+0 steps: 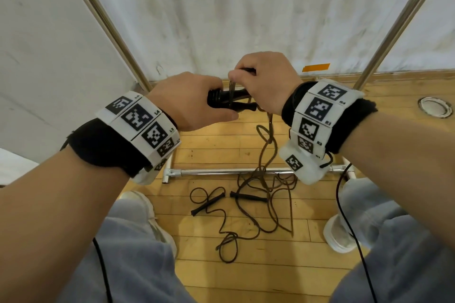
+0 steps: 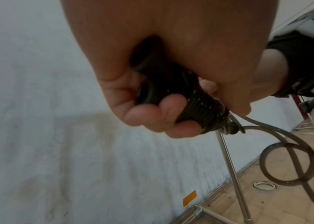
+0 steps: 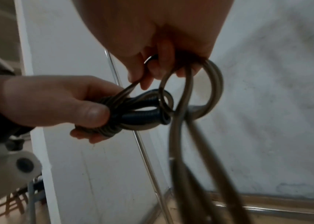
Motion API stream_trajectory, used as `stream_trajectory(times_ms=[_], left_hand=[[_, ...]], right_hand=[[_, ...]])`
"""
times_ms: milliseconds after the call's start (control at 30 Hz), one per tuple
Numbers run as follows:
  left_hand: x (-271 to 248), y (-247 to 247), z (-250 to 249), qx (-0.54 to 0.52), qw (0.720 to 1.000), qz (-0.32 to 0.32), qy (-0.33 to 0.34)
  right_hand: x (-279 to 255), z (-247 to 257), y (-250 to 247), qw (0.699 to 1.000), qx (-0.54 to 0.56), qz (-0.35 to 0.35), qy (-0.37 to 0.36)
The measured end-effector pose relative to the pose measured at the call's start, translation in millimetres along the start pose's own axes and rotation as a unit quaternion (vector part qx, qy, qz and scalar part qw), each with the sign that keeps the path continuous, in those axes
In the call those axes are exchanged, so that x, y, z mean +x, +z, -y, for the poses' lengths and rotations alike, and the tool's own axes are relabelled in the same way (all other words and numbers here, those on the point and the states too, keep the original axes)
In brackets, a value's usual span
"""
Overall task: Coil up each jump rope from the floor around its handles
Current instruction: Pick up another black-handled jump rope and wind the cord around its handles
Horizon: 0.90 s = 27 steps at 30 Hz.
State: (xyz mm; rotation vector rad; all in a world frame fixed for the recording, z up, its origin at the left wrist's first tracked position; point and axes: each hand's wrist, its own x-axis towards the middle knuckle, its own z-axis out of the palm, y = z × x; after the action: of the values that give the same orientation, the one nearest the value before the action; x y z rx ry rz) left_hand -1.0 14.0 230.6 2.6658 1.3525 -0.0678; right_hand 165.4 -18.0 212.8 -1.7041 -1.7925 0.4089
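Left hand [image 1: 194, 101] grips two black ribbed handles [image 3: 144, 106] held side by side, several brown rope [image 1: 267, 145] turns wound round them. Right hand [image 1: 266, 81] pinches a rope loop at handles' 12 o'clock; slack hangs to floor [image 1: 204, 155]. Second rope [image 1: 221, 216] lies uncoiled at 6 o'clock.

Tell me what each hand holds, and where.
Left hand grips the paired handles around their rope-wrapped middle; right hand pinches the loose rope just above them.
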Motion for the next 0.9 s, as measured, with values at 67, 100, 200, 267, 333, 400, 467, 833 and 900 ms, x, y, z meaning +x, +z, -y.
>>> stream_trajectory(times_ms=[67,100,200,267,333,400,467,833,900], left_hand=[[-0.6,0.0,-0.1,-0.011,1.0,-0.006,0.01],[-1.2,-0.3,0.1,-0.012,1.0,-0.007,0.013],[-3.2,-2.7,1.4,-0.003,1.0,0.004,0.014],[-3.4,-4.4,1.3,-0.009,1.0,0.018,0.012],[-3.2,-6.5,1.0,-0.019,0.999,0.034,0.01],[-3.7,-8.1,2.2,-0.048,0.997,0.055,0.012],[-5.8,-10.6,4.5,-0.128,0.988,0.083,0.018],[-13.6,-22.1,-8.5,-0.499,0.865,-0.04,0.032],[-12.2,-23.4,-10.1,-0.531,0.843,-0.083,0.017]], right_hand=[[0.4,0.4,0.5,1.0,0.011,0.003,-0.002],[0.3,0.3,0.2,1.0,0.005,0.004,-0.005],[0.3,-2.0,-2.1,0.998,-0.068,0.014,-0.013],[0.6,-4.5,-4.1,0.993,-0.112,0.023,-0.009],[2.5,-8.0,-5.8,0.992,-0.125,0.034,0.003],[3.4,-11.4,-7.0,0.99,-0.13,0.051,0.004],[3.6,-12.4,-9.3,0.992,-0.098,0.075,0.007],[10.2,4.7,-15.5,0.908,0.379,0.122,0.133],[9.2,10.0,-8.5,0.903,0.396,0.11,0.127]])
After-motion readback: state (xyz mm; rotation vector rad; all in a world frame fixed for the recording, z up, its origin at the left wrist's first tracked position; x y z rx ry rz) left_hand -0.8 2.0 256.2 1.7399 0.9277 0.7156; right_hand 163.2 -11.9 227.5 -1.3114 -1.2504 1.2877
